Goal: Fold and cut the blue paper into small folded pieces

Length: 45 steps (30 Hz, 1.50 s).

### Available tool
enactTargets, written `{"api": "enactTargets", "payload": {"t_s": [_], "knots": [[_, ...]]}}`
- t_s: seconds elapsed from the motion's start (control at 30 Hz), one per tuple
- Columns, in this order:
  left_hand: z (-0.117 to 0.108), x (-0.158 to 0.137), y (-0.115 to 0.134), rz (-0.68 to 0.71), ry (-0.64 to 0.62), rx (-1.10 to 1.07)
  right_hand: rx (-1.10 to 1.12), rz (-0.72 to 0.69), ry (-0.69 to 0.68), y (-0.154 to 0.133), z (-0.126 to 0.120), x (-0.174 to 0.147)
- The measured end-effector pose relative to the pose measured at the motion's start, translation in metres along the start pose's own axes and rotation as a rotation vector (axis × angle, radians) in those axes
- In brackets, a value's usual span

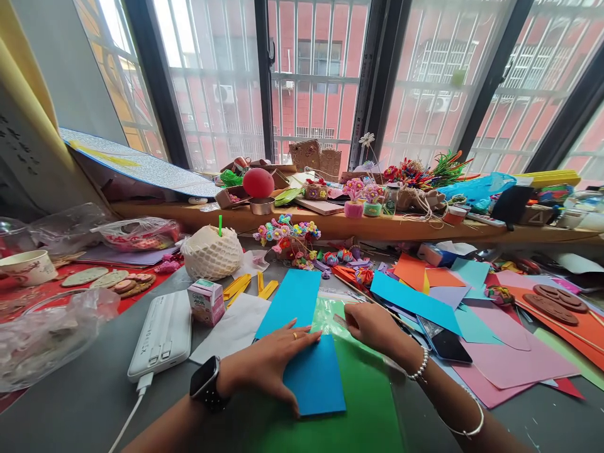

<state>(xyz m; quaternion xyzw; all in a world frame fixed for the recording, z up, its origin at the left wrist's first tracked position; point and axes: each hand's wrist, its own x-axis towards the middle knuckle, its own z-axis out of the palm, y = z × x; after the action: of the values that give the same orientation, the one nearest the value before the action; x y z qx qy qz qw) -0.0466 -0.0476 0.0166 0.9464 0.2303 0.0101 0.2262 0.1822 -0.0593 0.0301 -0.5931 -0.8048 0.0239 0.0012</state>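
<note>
My left hand (pixel 278 362) lies with its fingers spread over blue paper, thumb near the lower left edge. One blue piece (pixel 323 384) shows below the fingers and a lighter blue piece (pixel 295 296) beyond them; whether they join under the hand I cannot tell. Beneath is a green sheet (pixel 365 409) with a clear, shiny plastic cover (pixel 330 308) at its far end. Just right of the blue paper, my right hand (pixel 370 324) is closed above the plastic, its fingers pinched together. Something small and pale seems to be at the fingertips, too unclear to name.
On the left are a white power bank (pixel 160 333) with a cable, a drink carton (pixel 206 302) and a netted coconut (pixel 212 251). Coloured paper (pixel 507 333), a blue strip (pixel 415 302) and a phone (pixel 448 346) lie on the right. Crafts crowd the window ledge (pixel 302 217).
</note>
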Motion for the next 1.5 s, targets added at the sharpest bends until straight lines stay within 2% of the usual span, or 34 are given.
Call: {"api": "enactTargets", "payload": {"t_s": [0.13, 0.3, 0.7, 1.07, 1.37, 1.5], "knots": [[0.008, 0.003, -0.001, -0.012, 0.067, 0.033, -0.058, -0.097, -0.017, -0.008, 0.001, -0.003], [0.016, 0.005, -0.001, 0.052, 0.021, 0.057, -0.143, -0.154, -0.069, -0.018, 0.007, -0.002], [0.018, 0.005, -0.003, 0.04, 0.013, 0.052, -0.244, -0.313, -0.078, -0.021, 0.012, -0.01], [0.016, 0.007, -0.002, 0.02, 0.017, 0.081, -0.245, -0.341, -0.097, -0.028, 0.002, -0.019], [0.02, 0.005, -0.004, 0.012, 0.051, 0.095, -0.277, -0.337, -0.244, -0.05, 0.002, -0.032], [0.021, 0.004, -0.004, 0.022, 0.071, 0.115, -0.316, -0.34, -0.334, -0.06, -0.008, -0.042]]}}
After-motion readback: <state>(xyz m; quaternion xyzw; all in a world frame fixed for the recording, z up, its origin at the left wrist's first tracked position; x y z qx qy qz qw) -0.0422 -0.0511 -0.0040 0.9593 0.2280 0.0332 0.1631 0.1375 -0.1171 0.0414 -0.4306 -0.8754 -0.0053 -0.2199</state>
